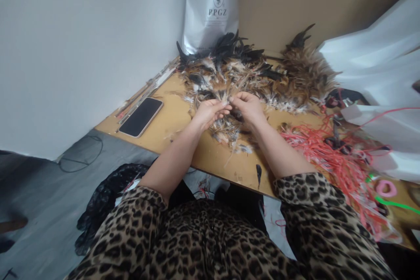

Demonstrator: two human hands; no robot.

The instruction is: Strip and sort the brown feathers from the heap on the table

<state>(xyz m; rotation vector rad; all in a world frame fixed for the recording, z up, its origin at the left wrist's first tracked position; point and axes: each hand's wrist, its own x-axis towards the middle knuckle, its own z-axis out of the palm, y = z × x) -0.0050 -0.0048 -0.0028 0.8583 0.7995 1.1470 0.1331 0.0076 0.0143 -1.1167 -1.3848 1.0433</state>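
Both hands meet at the near edge of a feather pile (pixel 236 70) on the wooden tabletop (pixel 170 122). Left hand (pixel 210 111) curled, fingertips pinched on a small tuft of feathers (pixel 226 101); right hand (pixel 249 106) closed on the same tuft from the other side, thumbs nearly touching. A few loose feathers lie on the board just below the hands.

Step in hand, as it reads: gathering and evening up a small bunch pulled from the pile, quills held together between the two pinches. The next move likely calls for a firm one-hand grip on the quill ends so the other hand is free.

A tangle of red string (pixel 315 144) lies to the right, near the right forearm. A phone (pixel 141 117) lies face up to the left, well apart. A silver bag (pixel 210 8) stands behind the pile.
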